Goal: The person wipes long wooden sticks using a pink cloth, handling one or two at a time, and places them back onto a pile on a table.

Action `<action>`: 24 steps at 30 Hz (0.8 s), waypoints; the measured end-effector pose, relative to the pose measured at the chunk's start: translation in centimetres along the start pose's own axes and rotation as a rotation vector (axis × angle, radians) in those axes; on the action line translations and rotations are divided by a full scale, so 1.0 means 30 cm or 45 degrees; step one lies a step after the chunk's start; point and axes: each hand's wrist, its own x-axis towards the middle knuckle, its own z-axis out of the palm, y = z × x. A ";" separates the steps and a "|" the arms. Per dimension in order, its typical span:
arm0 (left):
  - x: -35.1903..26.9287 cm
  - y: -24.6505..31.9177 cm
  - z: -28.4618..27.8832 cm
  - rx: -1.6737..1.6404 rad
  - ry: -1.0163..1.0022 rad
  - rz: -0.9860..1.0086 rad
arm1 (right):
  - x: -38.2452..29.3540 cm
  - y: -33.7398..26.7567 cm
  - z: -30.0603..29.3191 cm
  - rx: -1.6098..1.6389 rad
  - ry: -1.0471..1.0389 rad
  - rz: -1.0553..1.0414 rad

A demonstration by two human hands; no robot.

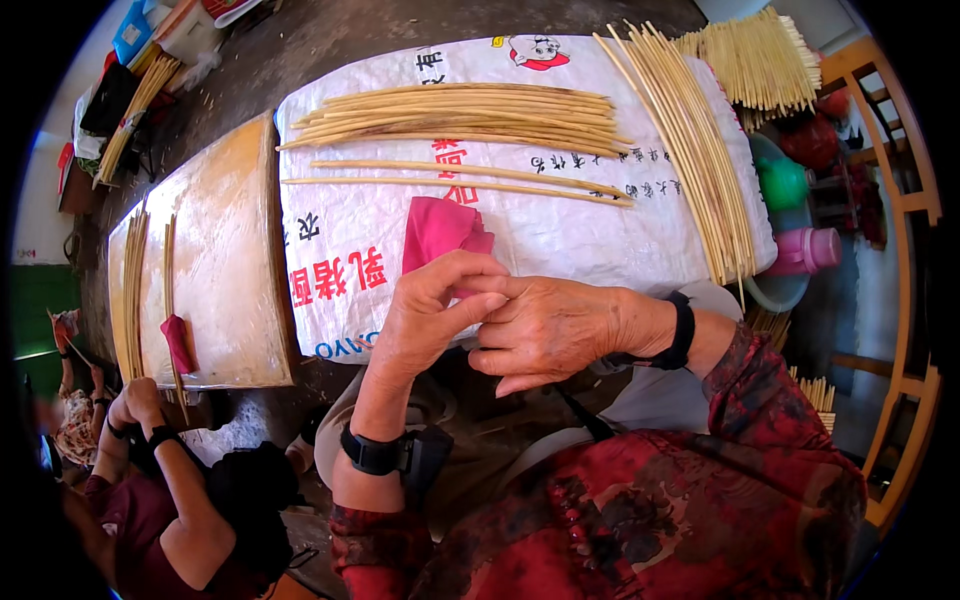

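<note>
My left hand [439, 304] and my right hand [555, 326] meet at the fingertips near the front edge of a white woven sack [555, 240]. Thumbs and fingers are bent together; whether something small is pinched between them cannot be told. A pink cloth [442, 232] lies just beyond my left hand, partly hidden by its fingers. Past the cloth, two thin peeled wooden sticks [457, 187] lie crosswise, slightly apart. Farther back rests a loose bundle of similar sticks [465, 116]. Another bundle [690, 150] slants along the sack's right side.
At left, a plastic-covered board [217, 262] bears sticks and a dark pink cloth [176, 341]; a co-worker's hands [141, 397] are at its front edge. At right are a thick stick stack [757, 60], a basin [787, 289] with a pink bottle [806, 251], and a wooden frame [911, 292].
</note>
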 end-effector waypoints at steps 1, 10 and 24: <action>0.000 0.001 0.002 0.017 0.008 0.008 | -0.002 0.000 0.002 -0.004 0.002 -0.001; 0.001 0.001 0.015 0.183 0.039 0.087 | -0.006 0.000 0.001 0.100 0.047 -0.015; -0.012 0.002 0.006 0.259 0.030 0.150 | 0.015 -0.008 0.006 0.163 0.120 -0.036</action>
